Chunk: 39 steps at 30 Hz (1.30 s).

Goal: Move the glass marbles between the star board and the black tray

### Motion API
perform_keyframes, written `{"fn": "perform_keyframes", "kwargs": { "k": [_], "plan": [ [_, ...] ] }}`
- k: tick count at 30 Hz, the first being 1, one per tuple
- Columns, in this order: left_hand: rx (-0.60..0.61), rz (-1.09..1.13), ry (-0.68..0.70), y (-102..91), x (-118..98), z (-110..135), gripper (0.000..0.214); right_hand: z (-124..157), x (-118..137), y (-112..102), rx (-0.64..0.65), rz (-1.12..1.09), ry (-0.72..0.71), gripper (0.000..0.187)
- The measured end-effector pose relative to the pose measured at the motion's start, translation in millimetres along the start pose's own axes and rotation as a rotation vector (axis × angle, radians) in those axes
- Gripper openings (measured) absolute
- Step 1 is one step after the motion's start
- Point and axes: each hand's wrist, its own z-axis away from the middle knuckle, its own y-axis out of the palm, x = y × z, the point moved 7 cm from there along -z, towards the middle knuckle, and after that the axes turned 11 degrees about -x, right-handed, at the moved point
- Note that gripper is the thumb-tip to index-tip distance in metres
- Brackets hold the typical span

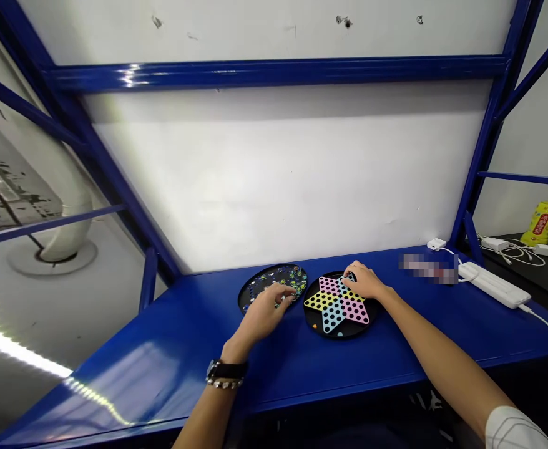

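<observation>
A round black Chinese checkers board (332, 312) with a pink, yellow and blue star full of holes lies on the blue table. Left of it rests a black tray (248, 284) with many glass marbles (297, 274) scattered inside. My left hand (269, 305) is over the tray's right side, thumb and fingers pinched together; what they hold, if anything, is too small to make out. My right hand (362, 280) reaches to the board's far right, its fingertips down at the upper blue point of the star. Whether a marble is under those fingertips is hidden.
A white power strip (494, 285) with a cable lies at the table's right, near a white charger (436, 244). Beyond the blue frame (278, 73), a yellow drink bottle (544, 218) and tangled white cables stand on a black surface. A white wall rises behind.
</observation>
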Motion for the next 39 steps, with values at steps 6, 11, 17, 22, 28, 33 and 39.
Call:
{"fn": "perform_keyframes", "kwargs": {
  "k": [6,11,17,22,28,33,39],
  "plan": [
    [0.348,-0.027,0.094,26.8,-42.9,17.1,0.027,-0.4,0.4,-0.2,-0.007,0.004,-0.002,0.019],
    [0.290,-0.189,0.000,32.9,-48.4,17.6,0.030,-1.9,-2.8,3.5,-0.010,0.014,-0.017,0.021],
    [0.376,-0.090,-0.168,44.1,-38.9,13.3,0.029,-1.4,-3.1,4.0,-0.008,0.015,-0.021,0.022],
    [0.411,-0.040,-0.226,45.1,-32.6,11.9,0.020,-0.7,-1.1,6.8,0.006,0.008,-0.032,0.022],
    [0.312,-0.250,-0.213,33.3,-37.5,11.2,0.018,-0.4,0.9,7.8,0.005,0.000,-0.035,0.022],
    [0.328,-0.253,-0.160,29.0,-37.7,14.7,0.022,1.6,7.1,5.7,0.012,-0.009,-0.036,0.021],
    [0.439,-0.224,-0.163,32.8,-30.7,19.9,0.010,3.5,13.8,8.8,0.019,-0.026,-0.062,0.022]
  ]
}}
